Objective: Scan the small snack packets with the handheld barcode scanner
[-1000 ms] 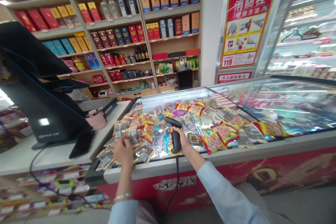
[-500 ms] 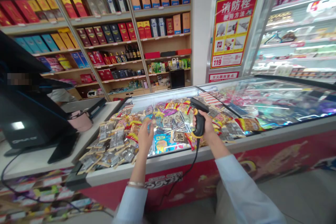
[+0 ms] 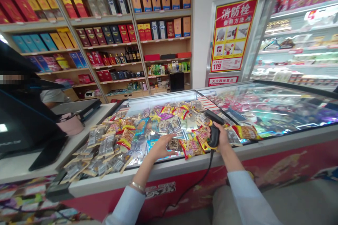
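Your right hand has moved further right along the freezer, its grip clamped on a black handheld barcode scanner, whose nose tips forward over the packets and whose black cord drops past the rim of the chest freezer. Your left hand has gone from upright to low and open, its grip apart, fingers stretched toward a red-and-yellow snack packet; whether they touch the packets beneath, you cannot tell. Small clear packets spill toward the white surface, where a pink bag sits. Further off, a red fire-hydrant poster hangs on the wall beside wooden shelves of boxed liquor, and a refrigerated display stands to the right.
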